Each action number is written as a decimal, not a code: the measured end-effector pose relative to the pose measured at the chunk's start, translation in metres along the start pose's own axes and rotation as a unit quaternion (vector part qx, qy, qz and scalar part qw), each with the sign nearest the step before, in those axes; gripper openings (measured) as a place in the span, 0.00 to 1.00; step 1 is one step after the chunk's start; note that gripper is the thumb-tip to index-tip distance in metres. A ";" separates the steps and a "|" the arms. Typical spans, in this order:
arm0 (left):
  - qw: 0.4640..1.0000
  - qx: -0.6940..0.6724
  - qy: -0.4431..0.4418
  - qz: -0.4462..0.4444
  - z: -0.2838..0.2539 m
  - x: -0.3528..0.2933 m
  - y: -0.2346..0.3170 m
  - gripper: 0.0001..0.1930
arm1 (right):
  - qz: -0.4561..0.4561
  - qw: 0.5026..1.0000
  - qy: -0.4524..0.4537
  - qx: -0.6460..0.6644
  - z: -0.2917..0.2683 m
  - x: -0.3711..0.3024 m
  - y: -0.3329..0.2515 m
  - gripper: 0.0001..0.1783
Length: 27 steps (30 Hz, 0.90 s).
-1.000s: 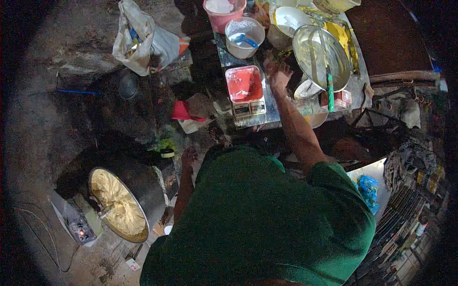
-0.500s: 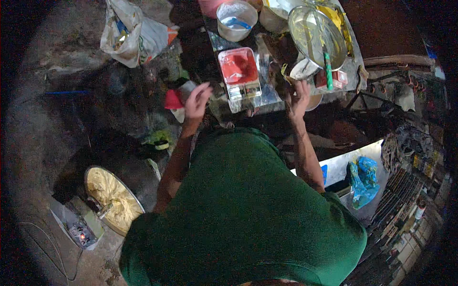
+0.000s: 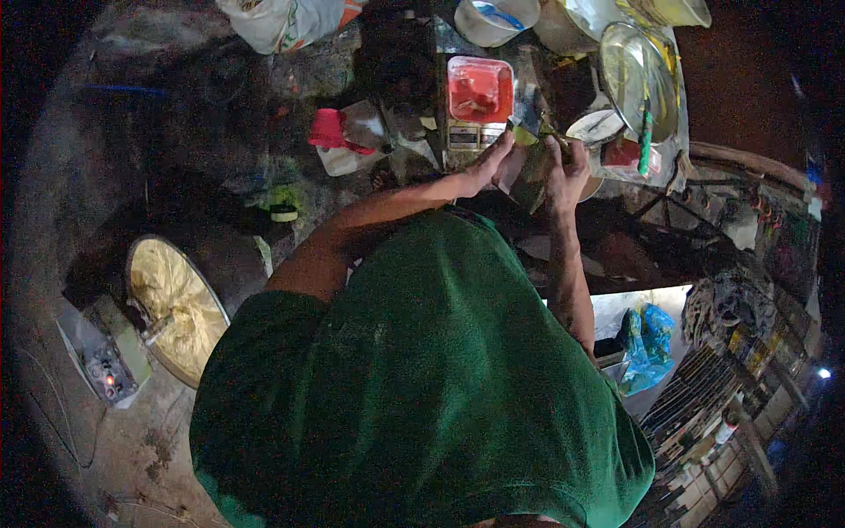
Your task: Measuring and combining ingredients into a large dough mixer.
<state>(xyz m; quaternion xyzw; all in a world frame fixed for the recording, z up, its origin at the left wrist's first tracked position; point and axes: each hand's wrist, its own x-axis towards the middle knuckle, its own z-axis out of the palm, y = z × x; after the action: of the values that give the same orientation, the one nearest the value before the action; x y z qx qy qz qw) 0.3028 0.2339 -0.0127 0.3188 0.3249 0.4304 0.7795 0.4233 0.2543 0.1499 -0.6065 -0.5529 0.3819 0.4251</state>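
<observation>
My left hand (image 3: 489, 167) is beside the front of a kitchen scale (image 3: 464, 136), its fingers pressed together. My right hand (image 3: 568, 176) faces it, with thumb and fingers closing toward each other. Between the fingertips is a thin, limp piece with a yellow-green patch (image 3: 525, 135); its kind is too blurred to tell, and the fingers partly hide it. On the scale sits a red tray (image 3: 481, 91) with whitish residue. Just beyond my right hand are a pale bowl (image 3: 596, 128) and a small red-and-white box (image 3: 623, 155).
A large metal bowl (image 3: 622, 84) with a green-handled tool leans at the table's right. A white tub (image 3: 495, 26) stands behind the scale. To the left are a pink cup (image 3: 326, 129) and a sack (image 3: 290, 22). A mixer bowl of pale dough (image 3: 180, 304) stands lower left.
My left hand has swung right, from beside the pink cup to the scale's front, close to my right hand. The view has shifted, so the table sits farther right and higher.
</observation>
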 end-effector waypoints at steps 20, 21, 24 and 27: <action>0.962 0.273 0.017 -0.001 -0.018 -0.029 0.004 0.26 | -0.108 0.966 -0.032 -0.232 0.038 0.075 0.084 0.18; 0.955 0.295 0.017 0.003 -0.019 -0.030 0.005 0.25 | -0.113 0.969 -0.018 -0.218 0.039 0.076 0.085 0.19; 0.933 0.359 0.026 0.010 -0.029 -0.035 0.003 0.22 | -0.125 0.962 -0.054 -0.236 0.050 0.073 0.063 0.16; 0.665 0.736 0.019 0.127 -0.027 -0.037 0.007 0.19 | -0.177 0.955 -0.062 -0.230 0.050 0.077 0.063 0.20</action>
<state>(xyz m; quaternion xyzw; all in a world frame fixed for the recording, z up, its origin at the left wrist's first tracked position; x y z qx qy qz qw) 0.2634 0.2098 -0.0146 0.8187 0.5068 0.1522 0.2229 0.4061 0.3340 0.0745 -0.5557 -0.7494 0.1997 0.2995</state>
